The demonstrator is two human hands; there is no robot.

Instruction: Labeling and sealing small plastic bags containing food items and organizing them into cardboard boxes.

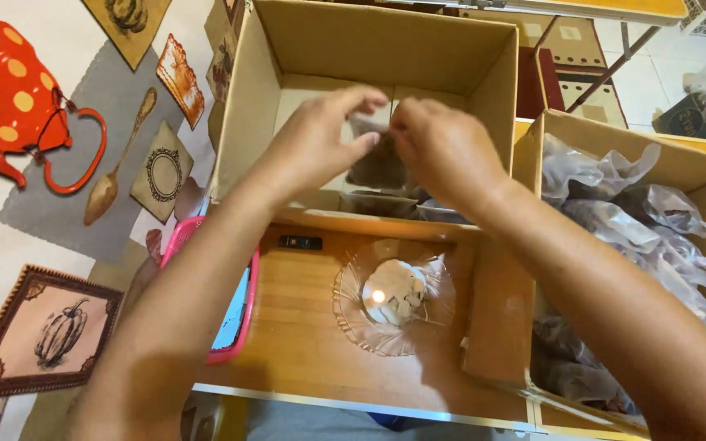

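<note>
Both hands over open box (386, 49): left hand (320, 139) and right hand (443, 147) fingers pinch 1 clear bag (373, 151) of dark stuff; glass dish (394, 298) on bench (304, 343) below

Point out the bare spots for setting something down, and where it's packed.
Bare wooden board between the pink basket and glass dish, and in front of the dish. Crowded: the right box is filled with clear bags, and both hands hold a small bag over the middle box.
</note>
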